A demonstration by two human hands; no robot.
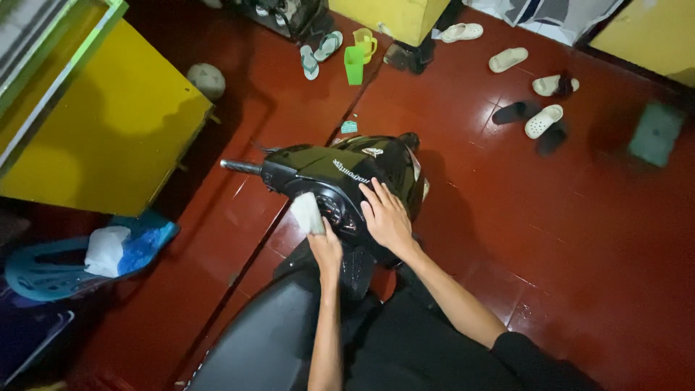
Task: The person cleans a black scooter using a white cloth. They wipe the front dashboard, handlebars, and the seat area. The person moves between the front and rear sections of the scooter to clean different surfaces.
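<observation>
1 scooter point(340, 174), 1 white cloth point(307, 213), 2 green cups point(355, 65), perhaps 8 sandals point(507, 59).

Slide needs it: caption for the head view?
Left hand presses white cloth on black scooter dashboard; right hand rests beside.

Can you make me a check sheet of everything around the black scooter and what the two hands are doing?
Surface: glossy red tiled floor.
Job's things: black scooter; white cloth against its dashboard.
Clutter: sandals, green cup, yellow cup, blue basket holding a white rag.
Grippers: left hand grips the cloth; right hand lies flat and open on the scooter's front.
Cables: nothing seen.
Surroundings: yellow cabinet on the left, dim room.
</observation>
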